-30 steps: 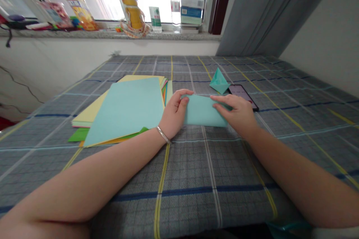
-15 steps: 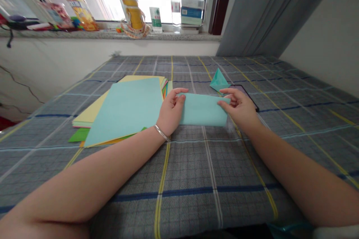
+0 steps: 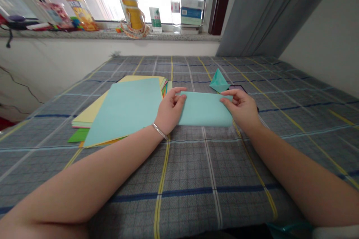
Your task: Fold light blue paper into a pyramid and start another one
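Observation:
A light blue sheet of paper (image 3: 206,110), folded into a wide rectangle, is held between my two hands just above the checked cloth. My left hand (image 3: 170,110), with a silver bangle at its wrist, pinches the paper's upper left part between thumb and fingers. At the upper right corner, the thumb and fingertips of my right hand (image 3: 241,108) grip the same sheet. Just beyond that corner stands a small folded teal paper shape (image 3: 219,81), pointed at the top. To the left of my left hand lies a large light blue sheet (image 3: 129,106).
Under that sheet is a stack of coloured papers (image 3: 91,114), yellow and green among them. A dark-edged flat object (image 3: 238,88) lies partly hidden behind my right hand. Along the windowsill (image 3: 106,35) stand bottles, a tube (image 3: 155,19) and boxes (image 3: 191,11).
My right hand has shifted slightly to the right along the folded paper's upper edge, and more of the paper's right end shows. My left hand has moved slightly left.

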